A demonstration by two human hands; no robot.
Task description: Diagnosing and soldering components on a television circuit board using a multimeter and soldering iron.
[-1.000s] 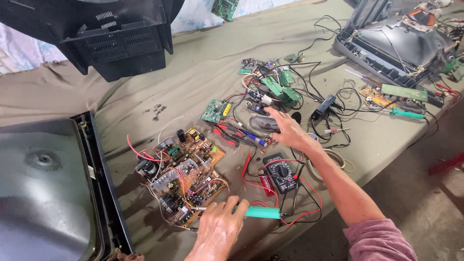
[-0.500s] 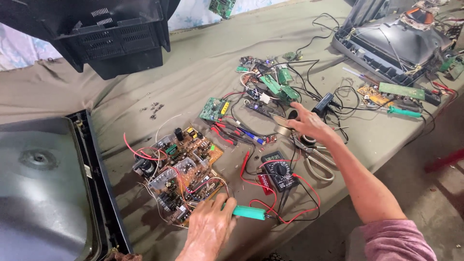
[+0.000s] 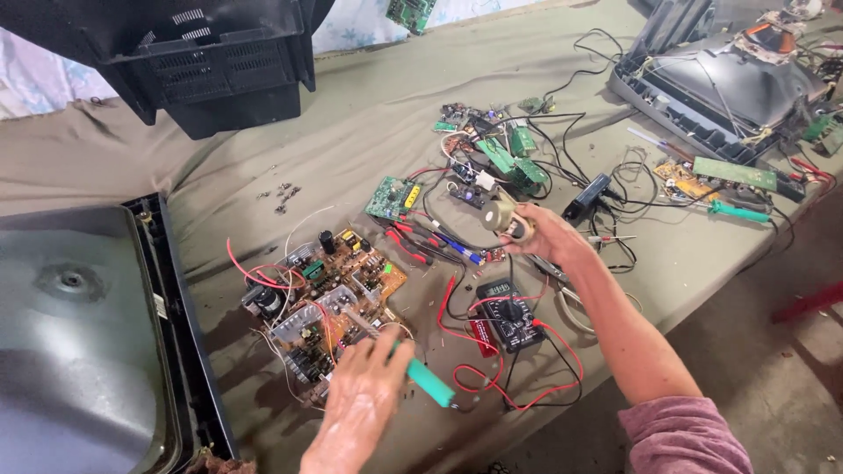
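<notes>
Solder spool (image 3: 507,215), small and tan, sits in the right hand (image 3: 544,237), lifted just off the olive-green cloth (image 3: 351,123) covering the table, above the loose wires right of centre. Fingers curl around the spool's side, clamped on it; thumb side faces the camera. Left hand (image 3: 364,399) is low in view, fingers closed around a tool with a teal-green handle (image 3: 428,382); the tool's tip end lies toward the big brown circuit board (image 3: 329,294), hand resting at that board's near edge. Can't tell whether the tip touches the board, the hand covers it. Board is dense with parts, red wires (image 3: 255,272) looping off its left side. Black multimeter (image 3: 509,314) lies between the two hands, red and black leads curling around it toward the table edge. Red-handled pliers (image 3: 408,241) lie just beyond the multimeter, near a small green board (image 3: 391,197). More small green boards (image 3: 509,154) and black cables are clustered further back. Grey picture-tube screen in a black frame (image 3: 79,333) fills the left edge. Black plastic set casing (image 3: 211,61) stands at the far left of the table. Second opened chassis (image 3: 720,83) lies far right, a teal-handled screwdriver (image 3: 738,211) near it.
</notes>
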